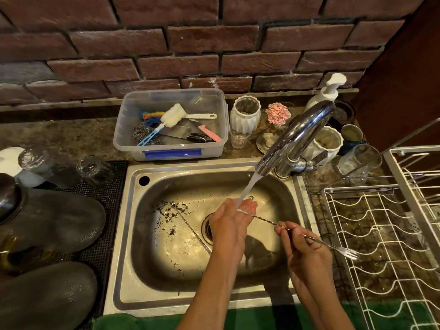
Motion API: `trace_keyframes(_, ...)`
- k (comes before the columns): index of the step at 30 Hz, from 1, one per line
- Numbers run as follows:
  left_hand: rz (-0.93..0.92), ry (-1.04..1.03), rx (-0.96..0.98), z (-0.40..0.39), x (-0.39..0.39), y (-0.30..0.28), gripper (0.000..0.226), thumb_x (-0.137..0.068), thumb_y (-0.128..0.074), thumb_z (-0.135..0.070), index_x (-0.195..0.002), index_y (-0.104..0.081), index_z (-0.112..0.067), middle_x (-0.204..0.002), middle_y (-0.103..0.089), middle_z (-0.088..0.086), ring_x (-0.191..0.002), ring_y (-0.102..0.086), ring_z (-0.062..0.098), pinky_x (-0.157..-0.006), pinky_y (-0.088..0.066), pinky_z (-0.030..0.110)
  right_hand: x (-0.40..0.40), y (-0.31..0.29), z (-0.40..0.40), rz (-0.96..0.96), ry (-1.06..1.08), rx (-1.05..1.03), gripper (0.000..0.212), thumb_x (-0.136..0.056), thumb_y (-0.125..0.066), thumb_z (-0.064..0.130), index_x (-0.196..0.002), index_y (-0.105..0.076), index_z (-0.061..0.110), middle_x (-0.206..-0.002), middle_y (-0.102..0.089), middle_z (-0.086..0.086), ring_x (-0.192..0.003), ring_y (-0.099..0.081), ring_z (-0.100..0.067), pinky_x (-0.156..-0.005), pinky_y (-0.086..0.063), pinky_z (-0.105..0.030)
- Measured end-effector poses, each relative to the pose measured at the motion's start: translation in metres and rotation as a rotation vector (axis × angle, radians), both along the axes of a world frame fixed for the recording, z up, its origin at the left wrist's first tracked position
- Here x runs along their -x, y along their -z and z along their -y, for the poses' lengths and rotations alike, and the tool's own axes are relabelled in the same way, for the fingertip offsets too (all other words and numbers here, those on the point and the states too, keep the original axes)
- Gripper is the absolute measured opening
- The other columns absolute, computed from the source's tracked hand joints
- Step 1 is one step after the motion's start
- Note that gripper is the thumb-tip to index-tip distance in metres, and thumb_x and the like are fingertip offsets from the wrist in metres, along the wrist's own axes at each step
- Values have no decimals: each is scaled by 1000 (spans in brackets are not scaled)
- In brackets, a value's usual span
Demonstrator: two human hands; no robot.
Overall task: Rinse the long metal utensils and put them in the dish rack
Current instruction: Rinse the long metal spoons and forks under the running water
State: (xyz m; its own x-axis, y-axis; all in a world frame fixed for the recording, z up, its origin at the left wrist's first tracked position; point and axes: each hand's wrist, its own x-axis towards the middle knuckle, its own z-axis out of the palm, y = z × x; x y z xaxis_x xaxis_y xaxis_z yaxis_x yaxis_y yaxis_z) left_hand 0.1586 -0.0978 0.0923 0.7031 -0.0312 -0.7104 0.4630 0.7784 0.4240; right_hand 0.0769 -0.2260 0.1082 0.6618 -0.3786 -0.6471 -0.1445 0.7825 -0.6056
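Fingers [284,231] of the right hand [307,256] pinch one long fork [309,238]; the left hand [229,222] lies open under the water [247,189]. One more utensil [190,227] lies in the sink [133,234].

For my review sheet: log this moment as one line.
phase: rinsing | right hand: pinches twisted utensil | left hand: rubs its end under water | second utensil: in sink | rack: none placed

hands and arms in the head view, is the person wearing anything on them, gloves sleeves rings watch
Nothing worn shows. The left hand and right hand are bare, no gloves. Both forearms are bare down to the bottom edge of the picture, with no sleeve, watch or bracelet in view. No ring is plain on the fingers, though some are partly hidden. The skin looks wet near the running water.
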Motion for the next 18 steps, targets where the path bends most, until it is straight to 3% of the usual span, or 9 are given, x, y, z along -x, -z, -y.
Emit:
trace_keyframes(3, 70, 93, 46, -1, 2, -1, 26, -98, -49, 9, -122, -60, 5, -111, -75, 23, -110, -72, 35, -90, -61, 37, -1, -1, 1, -22, 28, -8, 21, -88, -58, 4, -81, -77, -4, -92, -76, -23, -87, -76, -30, -74, -62, -27)
trace_keyframes(6, 127, 145, 8, -5, 6, 0, 26, -101, -51, 0, -124, -63, 3, -116, -74, 21, -115, -70, 33, -92, -60, 35, -4, 0, 2, -46, 41, -22, 22, -82, -65, 15, -76, -79, -1, -88, -76, -21, -80, -77, -26, -64, -62, -22)
trace_keyframes(9, 143, 146, -100, -14, 8, 1, 25, -100, -58, -14, -116, -68, 3, -109, -76, 20, -107, -74, 31, -87, -61, 32, -9, 4, 1, -43, -5, 11, 30, -81, -67, 19, -93, -71, -8, -86, -75, -20, -77, -76, -25, -65, -62, -23)
trace_keyframes(12, 87, 92, -188, -24, 7, 0, 19, -97, -62, -14, -104, -72, 0, -103, -78, 20, -99, -76, 28, -87, -62, 34, -19, 9, -3, -29, -53, 11, 31, -88, -63, 16, -105, -64, -10, -95, -73, -24, -82, -75, -28, -68, -63, -26)
trace_keyframes(15, 63, 101, -244, -26, 14, 0, 17, -95, -65, -14, -90, -81, -7, -94, -79, 17, -89, -77, 25, -79, -62, 28, -36, 5, -29, 15, -128, -52, 20, -95, -58, 12, -98, -70, -3, -101, -74, -23, -90, -75, -30, -69, -62, -29)
trace_keyframes(18, 62, 113, -272, -25, 26, 0, 18, -94, -66, -18, -92, -82, -10, -82, -74, 14, -69, -68, 20, -65, -57, 27, -51, 2, -72, 42, -346, 58, 23, -98, -53, 6, -92, -75, -1, -101, -75, -21, -92, -75, -27, -74, -61, -28)
